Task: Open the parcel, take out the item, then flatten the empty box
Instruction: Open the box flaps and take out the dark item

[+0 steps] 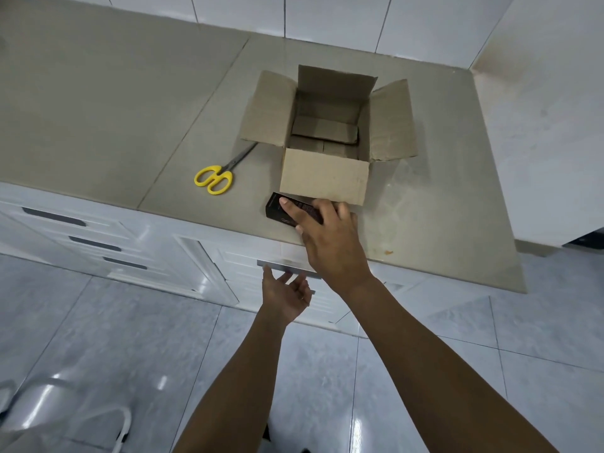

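Note:
A brown cardboard box (327,178) stands on the grey counter (130,109) with all its top flaps folded outward. Inside I see only cardboard pieces on its floor. A small black item box (277,209) lies on the counter just in front of the near flap, by the counter's front edge. My right hand (323,233) rests over it, fingers wrapped around its right part. My left hand (286,294) hangs lower, in front of the cabinet face, palm up with fingers apart and nothing in it.
Yellow-handled scissors (217,176) lie left of the box, blades pointing toward it. White tiled walls close the counter at the back and right. White drawers (91,243) with dark handles sit below the counter; glossy floor tiles lie underneath.

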Tool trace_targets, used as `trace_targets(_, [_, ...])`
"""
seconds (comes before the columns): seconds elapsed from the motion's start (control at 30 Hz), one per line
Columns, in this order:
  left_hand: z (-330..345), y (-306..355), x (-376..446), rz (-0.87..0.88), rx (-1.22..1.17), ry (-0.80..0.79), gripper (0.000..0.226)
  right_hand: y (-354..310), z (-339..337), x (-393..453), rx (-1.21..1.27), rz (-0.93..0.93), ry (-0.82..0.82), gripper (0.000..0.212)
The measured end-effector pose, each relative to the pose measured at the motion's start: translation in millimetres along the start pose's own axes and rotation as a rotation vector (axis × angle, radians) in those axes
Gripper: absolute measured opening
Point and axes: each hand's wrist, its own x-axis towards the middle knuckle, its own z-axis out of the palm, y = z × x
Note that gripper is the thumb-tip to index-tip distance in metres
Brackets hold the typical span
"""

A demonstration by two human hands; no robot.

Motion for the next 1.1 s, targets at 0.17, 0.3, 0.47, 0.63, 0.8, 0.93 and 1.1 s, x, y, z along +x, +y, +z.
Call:
trace_targets(0.17, [-12.5,-4.2,-4.6,-0.004,0.005,0.003,0.063,-0.5,-3.5,-3.8,0.025,-0.033,-0.037,0.052])
trace_targets(0.3, [-26.8,-8.1,-7.5,-0.024,0.004,-0.008,0.064,-3.6,-1.7,-6.5,0.011,-0.022,-0.018,0.055])
trace_targets(0.47, [-40.0,-7.2,-12.3,-0.035,0.044,-0.049,0.069,-17.6,7.2,-25.6,-0.062,-0.075,0.131,0.054])
trace_targets(0.63, [-53.3,-8.4,-21.2,-0.003,0.132,-0.119,0.082,-24.9,27.1,-67.7,-0.003,-0.366,-0.001,0.047])
trace_targets(0.8, [-75.2,-12.3,-28.2,-0.054,0.112,0.006,0.075,2.3,46.7,-76.9,0.039,-0.145,-0.295,0.051])
trace_targets(0.93, [-93.8,-21.7,-34.1,-0.071,0.123,0.03,0.076,10.3,58.1,-78.0,0.104,-0.025,-0.405,0.048])
trace_targets(1.1, [-111.3,-27.3,-41.0,-0.089,0.106,0.031,0.076,16.3,78.2,-69.8,0.336,0.141,-0.567,0.055])
